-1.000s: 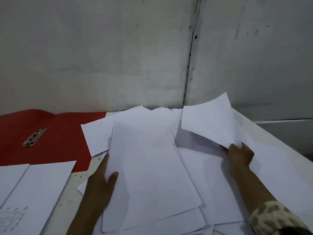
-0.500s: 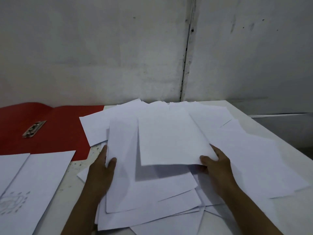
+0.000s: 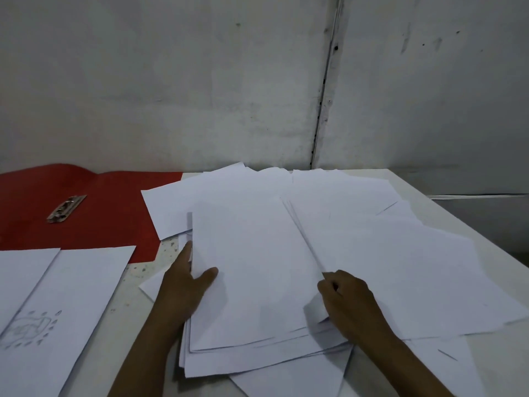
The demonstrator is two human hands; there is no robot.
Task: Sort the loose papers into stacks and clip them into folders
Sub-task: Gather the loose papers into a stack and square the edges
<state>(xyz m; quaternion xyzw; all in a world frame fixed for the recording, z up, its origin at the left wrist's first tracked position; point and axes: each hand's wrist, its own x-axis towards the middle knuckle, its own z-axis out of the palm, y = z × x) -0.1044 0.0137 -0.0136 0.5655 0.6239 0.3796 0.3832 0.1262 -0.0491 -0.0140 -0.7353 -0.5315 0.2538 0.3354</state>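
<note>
A loose stack of white papers (image 3: 252,270) lies in the middle of the white table. My left hand (image 3: 186,285) holds the stack's left edge, thumb on top of the sheets. My right hand (image 3: 349,299) rests on the stack's right edge with curled fingers, gripping the sheets there. More loose white sheets (image 3: 400,262) spread out to the right and behind. An open red folder (image 3: 108,213) lies at the back left, with a metal clip (image 3: 66,209) on it.
Two white sheets (image 3: 71,305) lie at the near left, one with a faint pencil drawing (image 3: 28,329). A grey wall (image 3: 200,81) stands right behind the table. The table's right edge (image 3: 469,224) runs diagonally, with a drop beyond it.
My right hand carried a sheet from the right pile onto the middle stack and laid it flat. It now sits at the stack's right edge. My left hand stayed at the left edge.
</note>
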